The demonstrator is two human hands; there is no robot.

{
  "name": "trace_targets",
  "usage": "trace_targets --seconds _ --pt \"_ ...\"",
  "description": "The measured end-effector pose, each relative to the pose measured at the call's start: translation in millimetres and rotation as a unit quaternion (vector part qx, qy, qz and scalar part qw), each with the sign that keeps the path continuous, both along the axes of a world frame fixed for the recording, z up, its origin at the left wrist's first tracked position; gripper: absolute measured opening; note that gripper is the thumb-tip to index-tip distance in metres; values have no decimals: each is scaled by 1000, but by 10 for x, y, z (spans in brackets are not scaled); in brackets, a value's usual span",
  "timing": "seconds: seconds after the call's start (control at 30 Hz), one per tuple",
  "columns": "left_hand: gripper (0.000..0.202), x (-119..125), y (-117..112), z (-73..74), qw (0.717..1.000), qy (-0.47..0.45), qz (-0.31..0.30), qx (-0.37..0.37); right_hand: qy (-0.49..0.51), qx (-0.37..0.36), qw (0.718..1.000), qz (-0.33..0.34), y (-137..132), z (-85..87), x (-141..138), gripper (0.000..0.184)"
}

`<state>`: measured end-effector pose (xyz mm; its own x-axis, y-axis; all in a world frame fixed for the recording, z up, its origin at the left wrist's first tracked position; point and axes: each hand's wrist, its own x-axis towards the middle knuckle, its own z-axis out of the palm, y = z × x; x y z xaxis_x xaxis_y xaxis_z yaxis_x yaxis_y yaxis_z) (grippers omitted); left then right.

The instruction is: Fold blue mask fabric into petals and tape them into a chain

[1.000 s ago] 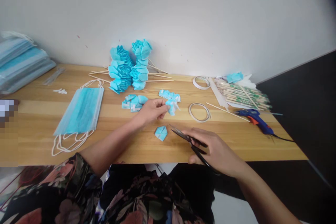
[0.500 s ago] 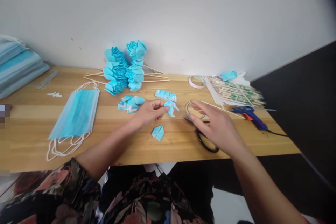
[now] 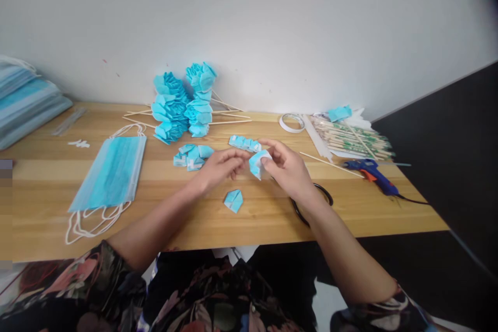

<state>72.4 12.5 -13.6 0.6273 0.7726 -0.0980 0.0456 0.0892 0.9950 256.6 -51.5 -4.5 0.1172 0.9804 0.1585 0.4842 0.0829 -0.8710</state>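
A folded blue mask-fabric piece (image 3: 255, 164) is pinched between the thumb and fingers of my right hand (image 3: 288, 168), its pale side partly showing. My left hand (image 3: 222, 167) has curled fingers, its index fingertip at the left edge of that piece; whether anything is in those fingers is hidden. One loose folded blue piece (image 3: 234, 201) lies on the table below my hands. Behind my left hand sits a cluster of folded pieces (image 3: 193, 155) with white tape bits. A row of folded pieces (image 3: 244, 143) lies just beyond my fingers. Black-handled scissors (image 3: 324, 193) are partly covered by my right forearm.
Blue fabric flowers (image 3: 171, 106) on sticks lie at the back. Face masks (image 3: 111, 171) are on the left, a bigger mask stack (image 3: 29, 98) at far left. On the right are a tape roll (image 3: 291, 123), wooden sticks (image 3: 346, 137) and a blue glue gun (image 3: 373, 174).
My right hand has moved left and taken hold of the folded blue piece that my left hand was pinching. The piece is turned, and my right forearm now covers more of the scissors.
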Motion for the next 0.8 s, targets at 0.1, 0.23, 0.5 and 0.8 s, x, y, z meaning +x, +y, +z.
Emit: trace_targets --seconds 0.1,0.23,0.5,0.8 --pt "33 8 5 -4 999 -21 7 26 -75 19 997 -2 -51 36 -60 45" --pt "24 17 2 -62 997 35 -10 69 -140 54 989 7 -163 78 -174 47" --pt "27 2 37 -96 992 -20 120 23 -328 133 935 -36 -904 -50 254 34" --pt "28 10 44 -117 987 -59 147 -19 -422 -20 904 -66 -1381 -258 777 42"
